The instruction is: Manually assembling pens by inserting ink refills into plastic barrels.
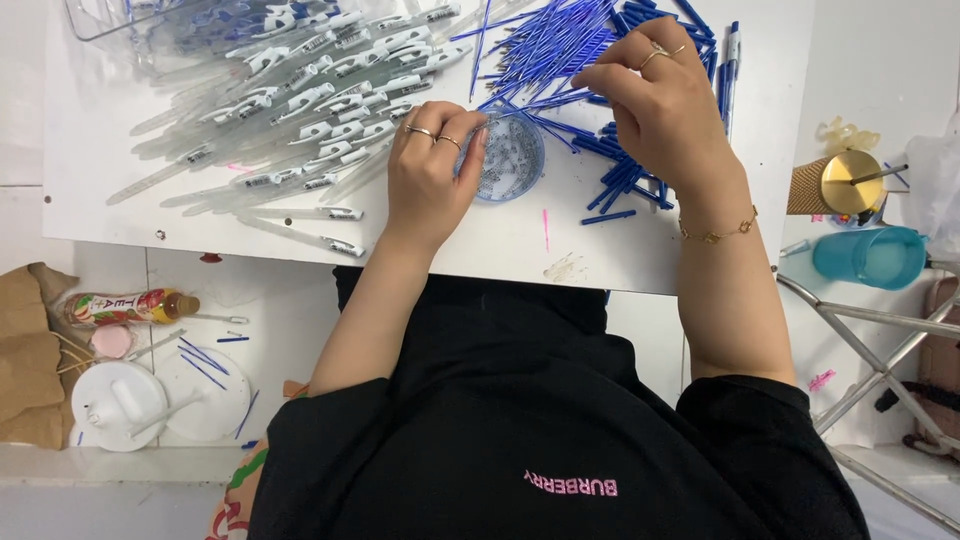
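Single head-worn view, looking steeply down, close over the white board (500, 245), floor at the edges

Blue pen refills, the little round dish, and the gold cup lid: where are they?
blue pen refills (560, 40), head view, middle of the pile.
round dish (512, 160), head view, its see-through bottom beside the left hand's fingers.
gold cup lid (851, 182), head view, centre of the lid.

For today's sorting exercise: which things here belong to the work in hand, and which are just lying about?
In use: left hand, right hand, round blue dish, blue refills, clear pen barrels.
Lying about: drink bottle, brown paper bag, teal cup.
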